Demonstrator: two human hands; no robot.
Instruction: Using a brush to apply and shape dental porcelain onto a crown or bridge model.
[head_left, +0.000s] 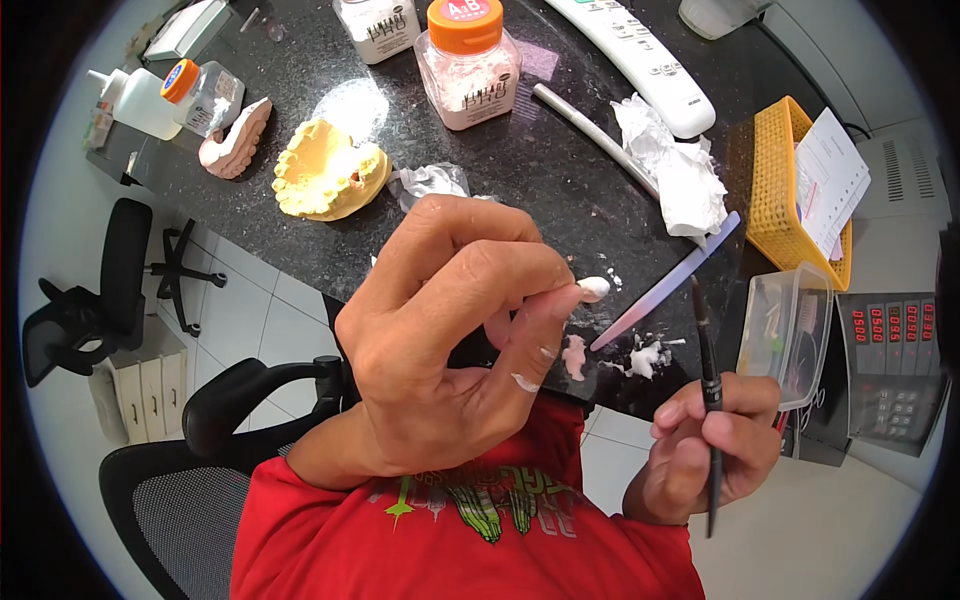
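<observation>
Left hand (pixel 450 330) pinches a small white tooth-shaped piece (pixel 595 289) above the table (pixel 565 185), right hand (pixel 718 445) closes its fingers round a brush (pixel 712 395) clear of it; shaping looks underway, finish unclear, white material (pixel 648 358) left over.

White piece (pixel 595 289) (too small to identify), rear jar (pixel 380 30) cut off above

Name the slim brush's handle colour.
The slim brush's handle is black, clearest in the head view.
</observation>
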